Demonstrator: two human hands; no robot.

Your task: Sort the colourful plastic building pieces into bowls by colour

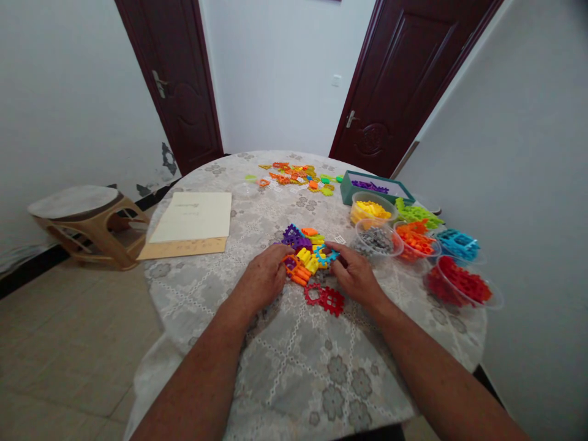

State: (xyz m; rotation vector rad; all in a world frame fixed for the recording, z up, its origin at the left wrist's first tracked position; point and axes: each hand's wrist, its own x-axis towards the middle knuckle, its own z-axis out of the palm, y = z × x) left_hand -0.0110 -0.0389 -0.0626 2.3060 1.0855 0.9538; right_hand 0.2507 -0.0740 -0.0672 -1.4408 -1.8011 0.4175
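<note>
My left hand (264, 277) is closed at the left of a small pile, its fingers pinching an orange toothed plastic building piece (290, 262). In my right hand (357, 275), a blue open-framed building piece (325, 256) is gripped between thumb and fingers. Yellow pieces (309, 261) lie between the hands, with orange tube-like pieces (300, 275) just below them. Purple pieces (296, 237) sit behind my left fingertips. Nearer to me, two red toothed pieces (332, 301) rest on the cloth, one with a round opening.
Clear tubs of yellow (372, 211), grey (374, 239), orange (414, 237), blue (458, 244) and red pieces (459, 280) stand on the right. Behind them is a green box (348, 191). Mixed pieces (298, 174) lie scattered at the back. A cream board (193, 217) lies left; a stool (87, 223) stands beyond.
</note>
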